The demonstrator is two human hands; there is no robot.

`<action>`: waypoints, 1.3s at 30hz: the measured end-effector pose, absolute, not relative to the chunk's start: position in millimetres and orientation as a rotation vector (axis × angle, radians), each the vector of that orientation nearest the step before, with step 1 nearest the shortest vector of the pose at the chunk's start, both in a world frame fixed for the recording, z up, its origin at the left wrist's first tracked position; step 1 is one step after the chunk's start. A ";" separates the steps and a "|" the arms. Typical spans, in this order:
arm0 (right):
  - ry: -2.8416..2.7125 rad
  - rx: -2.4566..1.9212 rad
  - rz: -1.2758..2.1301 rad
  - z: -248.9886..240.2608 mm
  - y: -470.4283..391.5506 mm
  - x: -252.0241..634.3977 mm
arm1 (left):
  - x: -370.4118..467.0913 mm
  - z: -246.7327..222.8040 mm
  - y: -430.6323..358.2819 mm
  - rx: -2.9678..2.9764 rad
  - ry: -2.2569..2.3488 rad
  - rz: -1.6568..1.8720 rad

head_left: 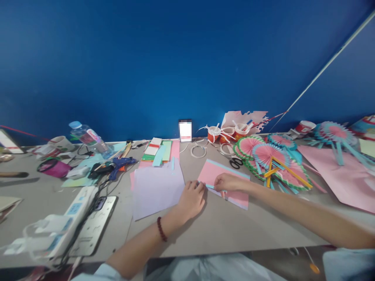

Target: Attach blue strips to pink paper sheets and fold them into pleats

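Observation:
A pink sheet of paper (205, 171) lies on the table in front of me, with light-blue strips along its far edge and a lilac border at its near edge. A narrow light-blue paper strip (209, 186) crosses it between my hands. My left hand (191, 200) is closed, its curled fingertips on the strip's left end at the sheet's edge. With thumb and fingers together, my right hand (227, 182) pinches the strip farther right; its fingertips partly hide it. A lilac sheet (156, 191) lies left of my left hand.
Black-handled scissors (236, 162) and folded paper fans (269, 156) lie to the right. Red cups (227, 134) stand by the wall. At left are a blue glue gun (120, 166), a bottle (90, 138), a power strip (73, 218) with cables, and a phone (93, 226).

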State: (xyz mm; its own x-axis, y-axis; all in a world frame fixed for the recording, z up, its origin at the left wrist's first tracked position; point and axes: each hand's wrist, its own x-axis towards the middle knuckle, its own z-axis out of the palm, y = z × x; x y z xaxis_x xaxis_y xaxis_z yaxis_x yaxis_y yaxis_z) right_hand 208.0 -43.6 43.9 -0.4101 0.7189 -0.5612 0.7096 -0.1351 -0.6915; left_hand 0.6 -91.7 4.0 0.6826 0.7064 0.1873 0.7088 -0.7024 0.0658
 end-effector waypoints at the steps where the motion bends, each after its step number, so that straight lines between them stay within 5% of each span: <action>1: -2.030 -1.697 1.663 43.3 -45.1 210.3 | 0.5 3.9 -91.6 -2.872 -1.210 -0.313; 39: -2.017 -1.953 1.478 24.1 -58.6 214.8 | -1.0 5.6 -92.2 -2.884 -1.089 -0.245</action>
State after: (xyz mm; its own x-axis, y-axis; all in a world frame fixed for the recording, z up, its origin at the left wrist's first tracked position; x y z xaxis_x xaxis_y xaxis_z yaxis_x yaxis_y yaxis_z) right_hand 214.8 -58.6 24.1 -0.2416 0.7681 -0.5931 0.7970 -0.1916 -0.5728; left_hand -1.0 -92.2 5.6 0.7394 0.6527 0.1652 0.6605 -0.7508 0.0099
